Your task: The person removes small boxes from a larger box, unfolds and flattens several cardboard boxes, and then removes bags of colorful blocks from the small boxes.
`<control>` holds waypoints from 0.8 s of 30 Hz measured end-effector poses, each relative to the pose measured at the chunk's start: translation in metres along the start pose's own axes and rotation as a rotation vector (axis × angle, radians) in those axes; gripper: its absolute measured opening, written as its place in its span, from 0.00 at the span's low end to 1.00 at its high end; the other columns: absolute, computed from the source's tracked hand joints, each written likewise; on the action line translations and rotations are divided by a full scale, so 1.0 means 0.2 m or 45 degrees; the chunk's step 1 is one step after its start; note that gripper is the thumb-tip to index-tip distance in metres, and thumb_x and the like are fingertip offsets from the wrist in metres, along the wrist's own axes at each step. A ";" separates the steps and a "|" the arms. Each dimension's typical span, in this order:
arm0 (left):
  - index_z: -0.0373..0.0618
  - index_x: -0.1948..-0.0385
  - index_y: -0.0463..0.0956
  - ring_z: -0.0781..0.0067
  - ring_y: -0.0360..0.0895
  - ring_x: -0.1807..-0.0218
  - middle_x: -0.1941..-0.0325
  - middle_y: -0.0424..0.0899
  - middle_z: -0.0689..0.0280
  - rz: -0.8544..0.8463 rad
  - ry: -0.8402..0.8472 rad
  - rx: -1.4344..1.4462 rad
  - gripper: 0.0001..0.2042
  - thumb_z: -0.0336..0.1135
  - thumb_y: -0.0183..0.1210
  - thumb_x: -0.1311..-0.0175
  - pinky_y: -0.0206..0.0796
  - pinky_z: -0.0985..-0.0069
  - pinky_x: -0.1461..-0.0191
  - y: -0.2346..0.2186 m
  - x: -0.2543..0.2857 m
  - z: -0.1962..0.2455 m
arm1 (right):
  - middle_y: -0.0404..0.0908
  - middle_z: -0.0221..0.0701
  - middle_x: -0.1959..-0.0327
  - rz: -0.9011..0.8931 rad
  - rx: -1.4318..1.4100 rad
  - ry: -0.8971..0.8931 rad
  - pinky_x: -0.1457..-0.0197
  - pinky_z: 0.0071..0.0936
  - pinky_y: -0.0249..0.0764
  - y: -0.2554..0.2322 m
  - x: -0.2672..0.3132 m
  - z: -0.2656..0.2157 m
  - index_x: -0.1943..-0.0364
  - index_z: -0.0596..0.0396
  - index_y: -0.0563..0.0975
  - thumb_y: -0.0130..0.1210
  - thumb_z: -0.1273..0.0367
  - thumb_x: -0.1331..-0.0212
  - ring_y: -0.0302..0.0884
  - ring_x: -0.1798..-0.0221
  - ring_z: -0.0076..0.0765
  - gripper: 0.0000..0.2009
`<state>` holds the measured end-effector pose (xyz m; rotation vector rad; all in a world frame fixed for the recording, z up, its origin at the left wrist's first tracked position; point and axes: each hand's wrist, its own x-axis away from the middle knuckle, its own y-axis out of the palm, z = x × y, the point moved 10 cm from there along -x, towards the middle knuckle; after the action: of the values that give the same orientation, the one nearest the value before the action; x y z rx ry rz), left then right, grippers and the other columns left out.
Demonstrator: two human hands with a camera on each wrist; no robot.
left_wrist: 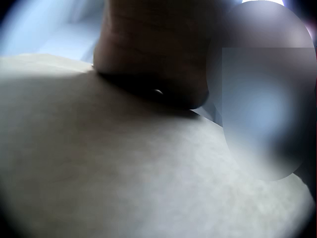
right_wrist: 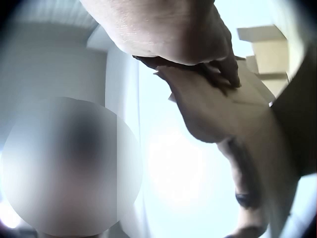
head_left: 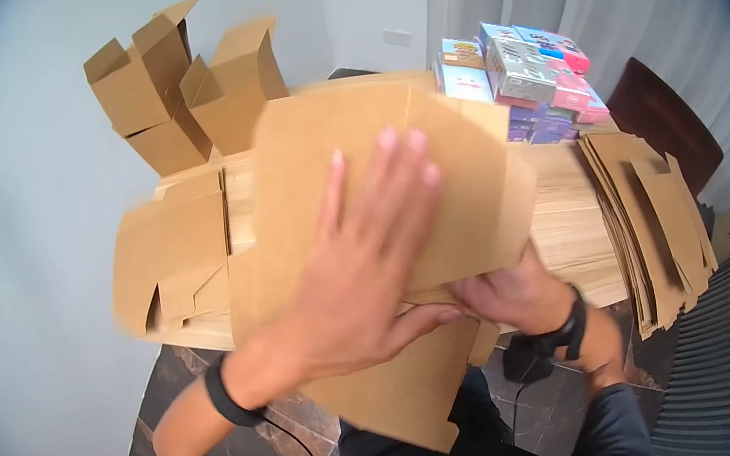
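Note:
A large partly folded cardboard box point(head_left: 464, 205) is held up in front of me over the table. My left hand point(head_left: 360, 257) lies on its upper panel, fingers straight and pointing away, slightly blurred. The left wrist view is mostly filled by a pale cardboard surface point(left_wrist: 124, 173) close to the lens. My right hand point(head_left: 505, 292) grips the box at its near right edge, partly hidden under the panel. In the right wrist view, that hand point(right_wrist: 173, 29) is at a cardboard flap point(right_wrist: 208, 104), with fingers bent over its edge. Another panel point(head_left: 397, 391) hangs down toward my lap.
Folded boxes point(head_left: 150, 90) stand at the back left. Flat cardboard point(head_left: 172, 246) lies on the table's left side. A stack of flattened boxes point(head_left: 648, 216) sits at the right edge, with colourful small boxes point(head_left: 530, 74) behind. A dark chair point(head_left: 667, 120) is beyond the wooden table point(head_left: 569, 218).

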<state>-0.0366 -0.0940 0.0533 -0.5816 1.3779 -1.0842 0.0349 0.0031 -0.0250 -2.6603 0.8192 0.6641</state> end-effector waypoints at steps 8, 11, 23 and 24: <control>0.40 0.24 0.61 0.38 0.50 0.16 0.20 0.62 0.48 -0.074 -0.076 -0.239 0.47 0.56 0.70 0.43 0.38 0.39 0.17 0.15 0.27 0.03 | 0.81 0.42 0.36 0.448 1.000 -0.083 0.28 0.48 0.70 -0.20 0.51 0.01 0.38 0.56 0.79 0.66 0.70 0.37 0.76 0.31 0.52 0.22; 0.40 0.22 0.55 0.43 0.54 0.18 0.20 0.60 0.48 0.534 -0.714 -0.120 0.54 0.51 0.77 0.49 0.44 0.46 0.17 -0.02 0.63 -0.21 | 0.83 0.38 0.38 0.328 1.801 -0.156 0.31 0.47 0.73 -0.15 0.64 -0.09 0.45 0.52 0.85 0.66 0.64 0.38 0.79 0.36 0.57 0.18; 0.36 0.32 0.63 0.60 0.80 0.37 0.36 0.78 0.53 1.047 -1.428 1.938 0.29 0.29 0.66 0.30 0.77 0.62 0.34 0.65 1.00 -0.26 | 0.83 0.41 0.38 0.358 1.165 1.026 0.34 0.45 0.76 -0.35 1.30 0.45 0.39 0.52 0.80 0.67 0.56 0.37 0.81 0.38 0.48 0.25; 0.37 0.33 0.63 0.61 0.80 0.39 0.38 0.79 0.54 1.028 -1.460 1.982 0.28 0.29 0.67 0.31 0.78 0.62 0.36 0.68 0.98 -0.29 | 0.81 0.41 0.36 0.799 0.115 0.747 0.33 0.46 0.76 -0.35 1.30 0.43 0.34 0.53 0.75 0.68 0.54 0.37 0.80 0.36 0.48 0.31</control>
<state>-0.0835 -0.1899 -0.1689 0.4950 -0.4263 -0.6133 0.2364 -0.0273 -0.2200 -2.5152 1.8258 -0.0716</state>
